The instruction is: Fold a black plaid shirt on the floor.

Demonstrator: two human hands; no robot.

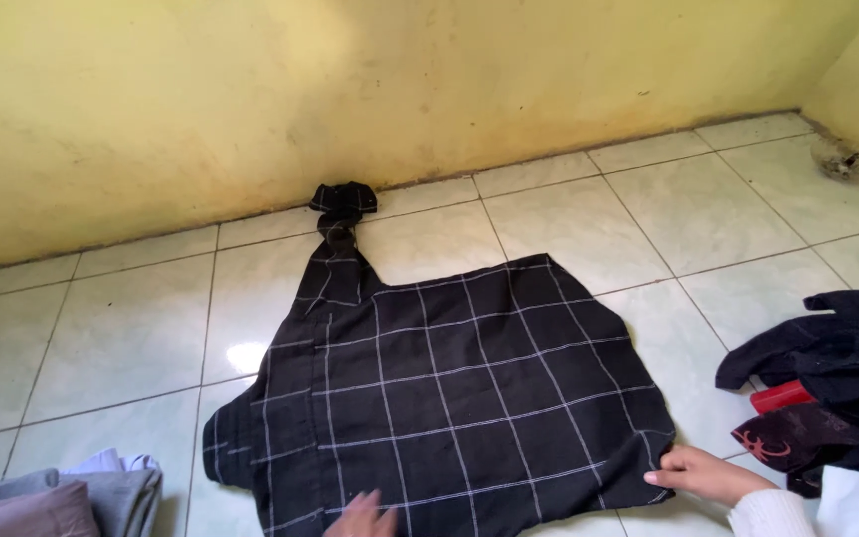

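Note:
A black shirt with a white grid pattern [449,383] lies spread flat on the pale tiled floor [121,338], one sleeve stretching away toward the wall. My right hand [703,473], in a white sleeve, pinches the shirt's near right corner. At the bottom edge, my left hand [362,517] rests flat on the shirt's near hem; only its fingers show.
A heap of dark clothes with a red item [827,393] sits at the right. Folded grey and white garments [62,492] lie at the bottom left. A yellow wall [350,89] runs along the back, with a floor drain [845,159] in the far right corner.

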